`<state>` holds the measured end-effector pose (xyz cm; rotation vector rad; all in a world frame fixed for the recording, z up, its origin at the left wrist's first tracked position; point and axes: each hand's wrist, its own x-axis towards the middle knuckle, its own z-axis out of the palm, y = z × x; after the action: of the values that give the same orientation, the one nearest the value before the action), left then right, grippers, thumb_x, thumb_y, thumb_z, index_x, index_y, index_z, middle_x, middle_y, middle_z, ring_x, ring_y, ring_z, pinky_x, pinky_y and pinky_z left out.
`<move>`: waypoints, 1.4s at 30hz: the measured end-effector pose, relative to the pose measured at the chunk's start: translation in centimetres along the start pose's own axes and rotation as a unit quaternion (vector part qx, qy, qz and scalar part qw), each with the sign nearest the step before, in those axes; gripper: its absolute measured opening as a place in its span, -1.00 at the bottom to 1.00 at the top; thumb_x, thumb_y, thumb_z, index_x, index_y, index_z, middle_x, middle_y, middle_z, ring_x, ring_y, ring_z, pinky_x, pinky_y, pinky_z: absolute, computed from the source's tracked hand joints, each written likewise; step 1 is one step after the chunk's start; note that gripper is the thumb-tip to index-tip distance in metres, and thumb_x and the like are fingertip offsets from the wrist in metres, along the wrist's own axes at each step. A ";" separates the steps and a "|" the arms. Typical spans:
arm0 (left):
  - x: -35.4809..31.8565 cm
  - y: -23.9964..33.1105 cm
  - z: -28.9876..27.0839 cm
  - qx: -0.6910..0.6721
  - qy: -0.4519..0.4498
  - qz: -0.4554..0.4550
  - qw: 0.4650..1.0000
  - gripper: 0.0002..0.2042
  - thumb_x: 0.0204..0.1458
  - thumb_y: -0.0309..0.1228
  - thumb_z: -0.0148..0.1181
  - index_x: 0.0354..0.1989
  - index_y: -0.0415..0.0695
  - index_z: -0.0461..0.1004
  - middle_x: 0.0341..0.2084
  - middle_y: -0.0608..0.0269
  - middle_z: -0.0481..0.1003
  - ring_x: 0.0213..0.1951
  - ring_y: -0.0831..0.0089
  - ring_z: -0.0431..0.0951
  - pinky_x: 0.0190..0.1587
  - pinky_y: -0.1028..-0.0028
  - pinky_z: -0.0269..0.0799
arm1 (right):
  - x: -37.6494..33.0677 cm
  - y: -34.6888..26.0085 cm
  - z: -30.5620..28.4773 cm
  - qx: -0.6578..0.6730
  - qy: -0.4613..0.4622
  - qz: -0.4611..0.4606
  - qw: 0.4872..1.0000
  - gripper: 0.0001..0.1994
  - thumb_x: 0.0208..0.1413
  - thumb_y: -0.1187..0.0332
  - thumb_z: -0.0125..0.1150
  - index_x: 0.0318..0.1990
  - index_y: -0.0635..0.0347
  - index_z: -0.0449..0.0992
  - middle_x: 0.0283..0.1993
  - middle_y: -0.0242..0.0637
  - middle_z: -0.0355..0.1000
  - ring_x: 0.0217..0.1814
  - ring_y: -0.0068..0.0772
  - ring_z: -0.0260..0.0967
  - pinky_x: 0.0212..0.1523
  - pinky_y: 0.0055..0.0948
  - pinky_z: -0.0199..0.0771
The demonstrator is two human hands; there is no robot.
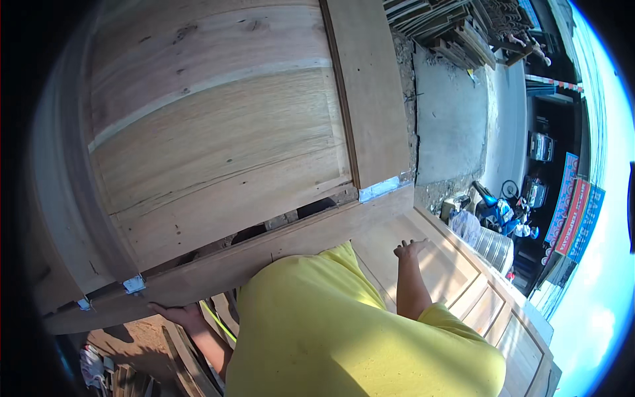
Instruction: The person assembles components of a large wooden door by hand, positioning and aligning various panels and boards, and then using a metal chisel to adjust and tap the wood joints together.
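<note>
A large wooden door panel (225, 139) with broad planks fills the upper left. Along its near side runs a long wooden rail (218, 261), with a dark gap between the two. White patches cover the rail's joints, one at the right end (383, 188) and another toward the left (134, 284). My left hand (182, 316) grips the rail's near edge at the lower left, its fingers partly hidden. My right hand (411, 249) is spread over a second panelled wooden door (456, 264) at my right, holding nothing; whether it touches the wood is unclear.
Stacked timber (456, 33) stands at the far right beside a concrete slab (451, 119). A blue motorcycle (496, 208) and a metal drum (495, 250) are beyond the second door. Wood offcuts (129, 382) lie on the ground at the lower left.
</note>
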<state>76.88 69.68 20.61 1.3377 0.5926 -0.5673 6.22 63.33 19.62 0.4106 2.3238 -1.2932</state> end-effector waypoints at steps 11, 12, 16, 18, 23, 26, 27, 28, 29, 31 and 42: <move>1.1 -0.2 -0.8 0.047 -0.007 -0.026 0.999 -0.16 0.29 0.34 -0.22 0.53 -0.07 0.06 0.51 0.10 0.10 0.46 0.06 0.15 0.53 0.00 0.04 | -7.9 0.1 12.6 0.211 -0.469 0.017 0.858 -0.33 0.33 -0.25 -0.27 0.31 0.03 0.41 0.32 -0.17 0.41 0.36 0.00 0.35 0.35 0.09 0.37; 1.2 -0.3 -0.6 0.052 -0.008 -0.025 0.998 -0.15 0.29 0.35 -0.24 0.53 -0.07 0.05 0.51 0.11 0.10 0.47 0.06 0.14 0.53 -0.01 0.03 | -8.8 0.0 12.6 0.208 -0.461 0.009 0.863 -0.32 0.33 -0.26 -0.27 0.32 0.03 0.40 0.33 -0.19 0.40 0.36 -0.02 0.34 0.37 0.07 0.35; 0.1 -0.2 -1.0 0.163 -0.040 0.027 0.985 -0.20 0.31 0.25 -0.08 0.53 -0.08 0.04 0.48 0.03 0.12 0.46 0.06 0.16 0.51 0.04 0.09 | -13.2 -0.7 10.7 0.230 -0.403 0.071 0.883 -0.33 0.30 -0.24 -0.03 0.36 0.04 0.35 0.36 -0.22 0.37 0.41 -0.06 0.29 0.44 0.01 0.26; 1.1 1.2 -1.3 0.164 -0.039 -0.014 0.986 -0.20 0.30 0.25 -0.06 0.51 -0.09 0.08 0.48 0.04 0.13 0.45 0.06 0.19 0.49 0.04 0.12 | -12.5 -0.2 10.3 0.205 -0.435 0.054 0.875 -0.33 0.27 -0.17 0.14 0.36 0.07 0.33 0.37 -0.22 0.35 0.42 -0.08 0.28 0.46 -0.02 0.24; -2.5 1.6 5.8 0.499 0.084 0.423 0.752 -0.38 0.34 -0.18 0.16 0.44 -0.24 0.14 0.39 -0.15 0.18 0.42 0.02 0.19 0.42 0.11 0.20 | -12.8 0.5 12.2 0.176 -0.326 0.038 0.928 -0.38 0.20 0.04 0.35 0.31 0.17 0.37 0.27 -0.17 0.43 0.33 -0.10 0.36 0.44 -0.04 0.27; -5.6 -1.0 13.9 0.524 -0.132 0.514 0.666 -0.46 0.36 -0.18 0.10 0.40 -0.22 0.21 0.39 -0.12 0.19 0.46 -0.01 0.13 0.47 0.06 0.09 | -13.5 0.6 12.4 0.176 -0.298 0.035 0.938 -0.41 0.20 0.06 0.35 0.28 0.19 0.40 0.22 -0.16 0.47 0.29 -0.11 0.40 0.43 -0.06 0.29; -6.7 -2.8 17.0 0.501 -0.214 0.510 0.665 -0.48 0.36 -0.20 0.10 0.39 -0.21 0.23 0.38 -0.10 0.22 0.47 -0.03 0.11 0.48 0.03 0.04 | -13.5 0.5 12.5 0.172 -0.287 0.031 0.942 -0.42 0.21 0.06 0.34 0.27 0.19 0.41 0.20 -0.16 0.48 0.28 -0.12 0.41 0.43 -0.06 0.29; -8.1 -4.6 20.0 0.517 -0.292 0.532 0.604 -0.50 0.34 -0.23 0.12 0.37 -0.20 0.27 0.36 -0.06 0.27 0.48 -0.06 0.09 0.49 -0.01 0.00 | -13.7 0.0 12.8 0.161 -0.284 0.039 0.944 -0.42 0.21 0.06 0.34 0.27 0.20 0.42 0.20 -0.17 0.48 0.28 -0.12 0.41 0.42 -0.07 0.30; -9.1 -6.7 22.9 0.527 -0.370 0.547 0.536 -0.52 0.32 -0.26 0.14 0.34 -0.18 0.30 0.34 -0.02 0.31 0.48 -0.10 0.08 0.49 -0.05 -0.04 | -14.2 -0.3 12.9 0.152 -0.279 0.046 0.947 -0.42 0.21 0.06 0.34 0.27 0.20 0.42 0.20 -0.17 0.48 0.28 -0.13 0.41 0.42 -0.08 0.30; -12.1 -11.6 28.5 0.486 -0.488 0.567 0.452 -0.56 0.26 -0.32 0.18 0.29 -0.16 0.37 0.31 0.03 0.36 0.48 -0.16 0.08 0.48 -0.11 -0.04 | -15.3 -0.6 13.3 0.141 -0.266 0.059 0.952 -0.42 0.20 0.05 0.34 0.26 0.21 0.42 0.19 -0.17 0.48 0.27 -0.14 0.41 0.40 -0.09 0.31; -34.9 -37.5 50.4 0.475 -0.661 0.563 -0.142 -0.32 0.31 0.20 -0.14 -0.24 -0.20 0.71 -0.21 -0.01 0.67 0.08 0.10 0.59 0.17 0.15 0.39 | -14.3 -0.1 13.0 0.127 -0.232 0.068 0.962 -0.38 0.11 0.01 0.42 0.20 0.23 0.47 0.11 -0.17 0.51 0.20 -0.19 0.45 0.32 -0.14 0.39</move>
<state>29.40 15.81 24.29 -0.6990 2.9140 0.2709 21.49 51.58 21.04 0.2994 1.7236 -1.4435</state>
